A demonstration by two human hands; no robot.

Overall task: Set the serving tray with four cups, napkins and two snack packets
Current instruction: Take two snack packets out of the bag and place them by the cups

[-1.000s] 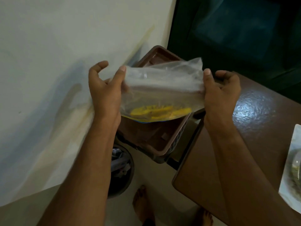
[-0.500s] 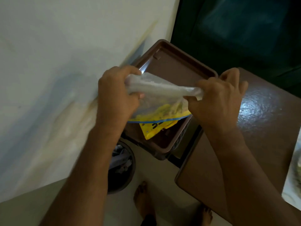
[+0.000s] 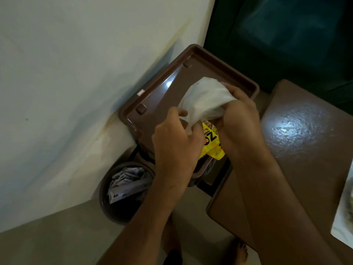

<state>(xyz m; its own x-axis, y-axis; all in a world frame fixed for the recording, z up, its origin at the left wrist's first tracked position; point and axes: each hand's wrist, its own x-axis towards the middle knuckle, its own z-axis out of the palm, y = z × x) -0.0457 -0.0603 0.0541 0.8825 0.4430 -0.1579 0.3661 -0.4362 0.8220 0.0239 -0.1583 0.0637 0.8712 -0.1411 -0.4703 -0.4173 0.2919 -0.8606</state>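
A brown serving tray (image 3: 164, 96) rests tilted against the white wall, beside the table. Both hands hover over its near end. My left hand (image 3: 175, 138) and my right hand (image 3: 238, 121) both grip a crumpled clear plastic bag (image 3: 202, 98), bunched up between them. Below the bag, between the two hands, a yellow snack packet (image 3: 211, 142) with black letters shows over the tray's near edge. I cannot tell whether the packet lies on the tray or is still held. No cups or napkins are in sight.
A round brown waste bin (image 3: 124, 190) with crumpled wrappers stands on the floor under the tray. A brown table (image 3: 298, 146) fills the right side, with a white plate (image 3: 345, 205) at its right edge. My bare feet are on the floor below.
The bag was held spread out between my hands with the yellow packet inside. Now it is crumpled into a ball, and the packet has slid out underneath.
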